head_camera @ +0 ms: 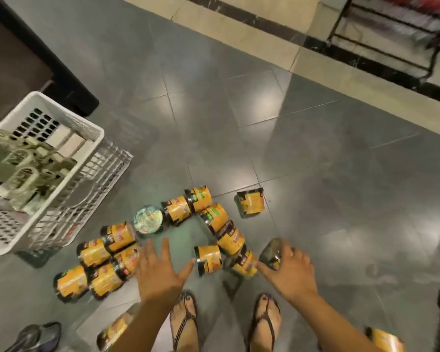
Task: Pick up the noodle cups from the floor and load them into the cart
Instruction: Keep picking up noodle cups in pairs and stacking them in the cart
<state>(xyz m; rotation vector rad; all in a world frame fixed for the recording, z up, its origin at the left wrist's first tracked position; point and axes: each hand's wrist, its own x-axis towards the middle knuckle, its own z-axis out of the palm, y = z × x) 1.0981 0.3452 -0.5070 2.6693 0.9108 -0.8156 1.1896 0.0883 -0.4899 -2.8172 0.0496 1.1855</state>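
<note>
A: A dozen or so cups point(118, 236) lie on their sides on the floor point(315, 148), just beside the cart point(69, 111). Heavy?

B: Light, I'd judge. They're thin-walled, tapered rounds in glossy yellow film (slippery, easily dented). Take each round its sides, gently.

A: And the hands?

B: The left hand point(160, 270) is spread over the floor, holding nothing. The right hand point(290, 270) is curled round one cup point(272, 250).

Bare floor point(183, 237) gap between 2 noodle cup clusters point(97, 252); white basket point(69, 110) blocks left.
</note>
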